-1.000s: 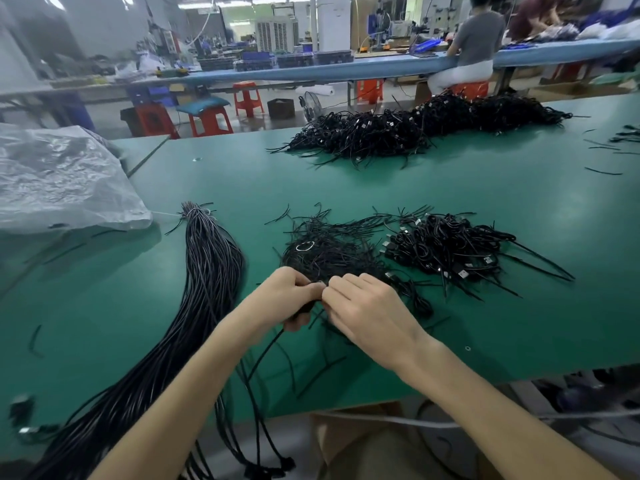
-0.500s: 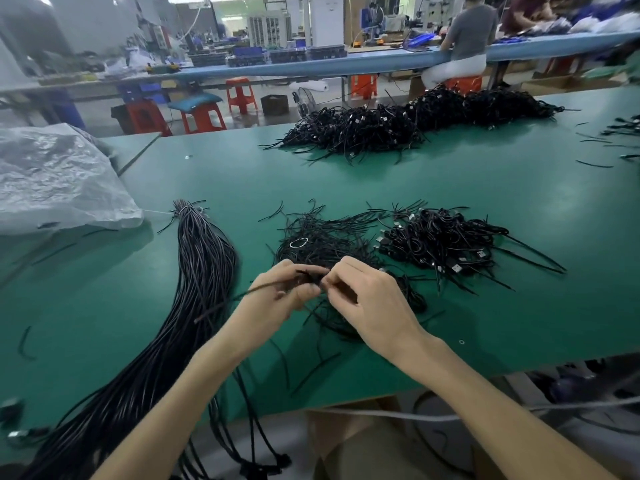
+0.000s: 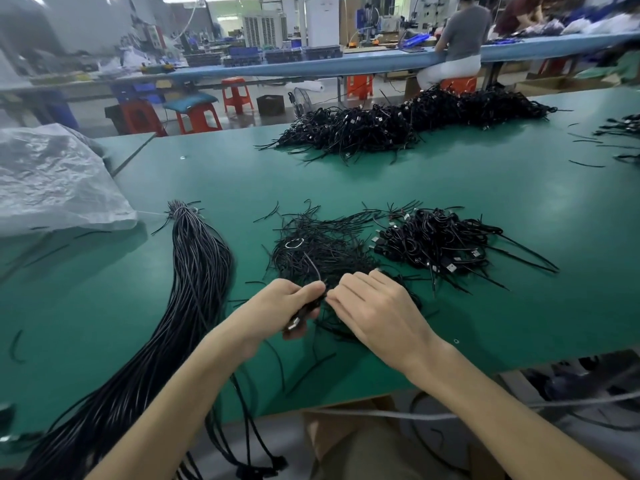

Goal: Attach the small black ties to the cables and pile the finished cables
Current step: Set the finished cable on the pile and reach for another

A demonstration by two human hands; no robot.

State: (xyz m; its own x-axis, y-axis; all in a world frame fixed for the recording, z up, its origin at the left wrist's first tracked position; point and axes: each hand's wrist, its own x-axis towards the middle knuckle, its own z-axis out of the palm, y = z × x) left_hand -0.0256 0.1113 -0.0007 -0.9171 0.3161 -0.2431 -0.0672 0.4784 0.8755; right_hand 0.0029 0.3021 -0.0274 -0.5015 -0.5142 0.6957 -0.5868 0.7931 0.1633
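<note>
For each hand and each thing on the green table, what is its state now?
left hand: grips a black cable
right hand: pinches the same cable
cable bundle: bound at far end, hanging over table edge
loose ties: scattered heap
finished cables: coiled, piled
plastic bag: crumpled

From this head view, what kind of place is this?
Most likely a cable assembly workshop: a long green workbench heaped with piles of black cables, a long cable bundle at left, and another worker seated at a blue bench behind, near orange stools.
</note>
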